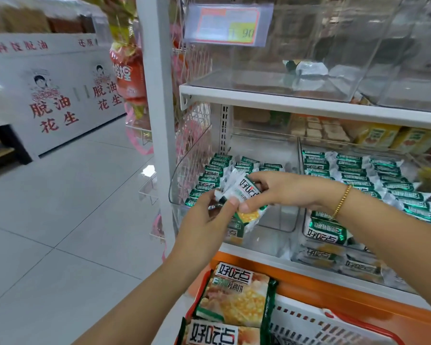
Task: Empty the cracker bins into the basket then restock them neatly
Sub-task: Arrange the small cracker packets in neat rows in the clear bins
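Nearest you, the basket [306, 319] sits at the bottom of the view with two cracker packs [237, 295] lying flat in it, printed side up. Above it, the white shelving unit [157, 120] carries two clear bins side by side. The left bin [283, 217] is partly filled with rows of packs on edge, and the right bin [299, 155] is nearly full. Your left hand [204, 220] and right hand [286, 192] meet just in front of the left bin, both pinching a single pack [246, 192]. Your left thumb presses its lower corner, and your right fingers curl over its top edge with the thumb beneath.
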`<state>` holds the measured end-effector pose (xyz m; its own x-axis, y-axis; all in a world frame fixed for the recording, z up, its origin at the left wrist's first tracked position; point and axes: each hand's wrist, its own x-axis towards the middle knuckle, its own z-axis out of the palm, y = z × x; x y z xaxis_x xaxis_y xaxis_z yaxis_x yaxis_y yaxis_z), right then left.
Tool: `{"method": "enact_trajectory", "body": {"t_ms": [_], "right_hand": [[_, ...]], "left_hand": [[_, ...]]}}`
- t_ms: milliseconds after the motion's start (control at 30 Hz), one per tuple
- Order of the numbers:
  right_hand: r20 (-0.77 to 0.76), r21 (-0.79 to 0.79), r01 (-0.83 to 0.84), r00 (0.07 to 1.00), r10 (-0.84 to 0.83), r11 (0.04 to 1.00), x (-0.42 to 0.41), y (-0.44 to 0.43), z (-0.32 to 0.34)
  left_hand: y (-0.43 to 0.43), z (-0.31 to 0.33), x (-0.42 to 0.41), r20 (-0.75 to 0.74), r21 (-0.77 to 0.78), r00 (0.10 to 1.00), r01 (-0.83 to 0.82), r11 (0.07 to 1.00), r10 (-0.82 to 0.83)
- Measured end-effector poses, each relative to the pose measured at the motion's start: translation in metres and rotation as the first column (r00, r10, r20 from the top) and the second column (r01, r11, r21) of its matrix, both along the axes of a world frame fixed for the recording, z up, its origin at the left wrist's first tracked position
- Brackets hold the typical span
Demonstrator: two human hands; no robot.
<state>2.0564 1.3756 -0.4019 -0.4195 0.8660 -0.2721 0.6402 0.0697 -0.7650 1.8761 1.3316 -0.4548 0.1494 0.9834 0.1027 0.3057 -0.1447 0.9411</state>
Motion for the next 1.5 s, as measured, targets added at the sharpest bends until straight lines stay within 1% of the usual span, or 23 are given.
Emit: {"method": "enact_trajectory", "body": {"t_ms": [67,133,167,200,233,300,333,400,467,533,567,633,700,767,1033,1100,1167,1233,1267,1333,1367,1433,1500], "right_hand": [[-0.043,-0.005,0.088,0.995,-0.088,0.996,0.010,0.015,0.003],[-0.046,0.002,0.149,0.988,-0.149,0.989,0.023,0.028,0.009],[0.009,0.029,0.175,0.984,-0.176,0.984,0.029,0.034,0.013],[0.123,0.076,0.195,0.971,-0.203,0.978,0.032,0.039,0.018],[0.281,0.138,0.200,0.931,-0.232,0.970,0.034,0.043,0.021],[0.577,0.301,0.133,0.763,-0.292,0.944,0.033,0.051,0.021],[0.667,0.356,0.079,0.676,-0.313,0.931,0.028,0.052,0.019],[0.783,0.378,0.007,0.531,-0.324,0.926,0.018,0.056,0.013],[0.860,0.345,-0.021,0.409,-0.307,0.938,0.011,0.061,0.007],[0.895,0.321,-0.020,0.332,-0.297,0.947,0.007,0.066,0.002],[0.902,0.309,-0.018,0.322,-0.287,0.951,0.006,0.070,-0.001],[0.907,0.250,-0.011,0.352,-0.230,0.968,0.007,0.078,-0.010],[0.892,0.178,-0.013,0.424,-0.156,0.984,0.012,0.085,-0.017],[0.875,0.141,-0.026,0.471,-0.112,0.990,0.018,0.087,-0.017],[0.846,0.186,-0.075,0.518,-0.121,0.980,0.026,0.093,-0.018],[0.815,0.275,-0.103,0.552,-0.175,0.956,0.029,0.087,-0.011],[0.722,0.431,-0.080,0.628,-0.291,0.899,0.037,0.075,-0.004],[0.553,0.578,0.034,0.718,-0.422,0.815,0.048,0.060,-0.002],[0.465,0.627,0.113,0.741,-0.486,0.771,0.056,0.051,-0.002],[0.356,0.669,0.230,0.736,-0.576,0.707,0.064,0.037,-0.006],[0.321,0.672,0.269,0.734,-0.599,0.690,0.067,0.032,-0.008],[0.269,0.637,0.335,0.747,-0.607,0.695,0.069,0.022,-0.012],[0.254,0.607,0.353,0.763,-0.594,0.712,0.069,0.014,-0.014]], "left_hand": [[0.003,-0.006,-0.007,-0.192,0.092,0.981,-0.010,0.996,0.028],[0.007,-0.014,-0.013,-0.405,0.191,0.912,0.026,0.981,0.055],[0.008,-0.018,-0.014,-0.468,0.225,0.882,0.060,0.972,0.054],[0.009,-0.021,-0.014,-0.510,0.242,0.859,0.085,0.967,0.052],[0.010,-0.022,-0.013,-0.535,0.256,0.843,0.098,0.962,0.057],[0.011,-0.022,-0.010,-0.555,0.260,0.830,0.116,0.958,0.050],[0.012,-0.023,-0.009,-0.557,0.259,0.829,0.129,0.957,0.039],[0.013,-0.023,-0.007,-0.570,0.250,0.822,0.155,0.956,0.016],[0.013,-0.022,-0.007,-0.584,0.245,0.812,0.168,0.955,0.008],[0.012,-0.023,-0.008,-0.583,0.245,0.813,0.169,0.955,0.005],[0.012,-0.023,-0.009,-0.580,0.245,0.815,0.173,0.954,0.001],[0.013,-0.024,-0.011,-0.574,0.251,0.819,0.177,0.952,-0.001],[0.013,-0.025,-0.013,-0.565,0.254,0.825,0.181,0.950,-0.006],[0.014,-0.025,-0.013,-0.563,0.263,0.827,0.187,0.946,-0.007],[0.015,-0.027,-0.011,-0.578,0.275,0.816,0.208,0.938,-0.012],[0.015,-0.026,-0.012,-0.588,0.260,0.808,0.227,0.939,-0.032],[0.014,-0.024,-0.013,-0.582,0.238,0.812,0.229,0.944,-0.050],[0.011,-0.019,-0.010,-0.563,0.240,0.825,0.223,0.945,-0.052],[0.009,-0.014,-0.006,-0.545,0.245,0.836,0.223,0.943,-0.056],[0.006,-0.002,0.005,-0.514,0.250,0.854,0.240,0.938,-0.081],[0.008,0.005,0.013,-0.524,0.236,0.844,0.270,0.934,-0.112],[0.017,0.018,0.032,-0.605,0.179,0.777,0.345,0.921,-0.173],[0.039,0.025,0.056,-0.654,0.040,0.712,0.371,0.928,-0.256]]}}
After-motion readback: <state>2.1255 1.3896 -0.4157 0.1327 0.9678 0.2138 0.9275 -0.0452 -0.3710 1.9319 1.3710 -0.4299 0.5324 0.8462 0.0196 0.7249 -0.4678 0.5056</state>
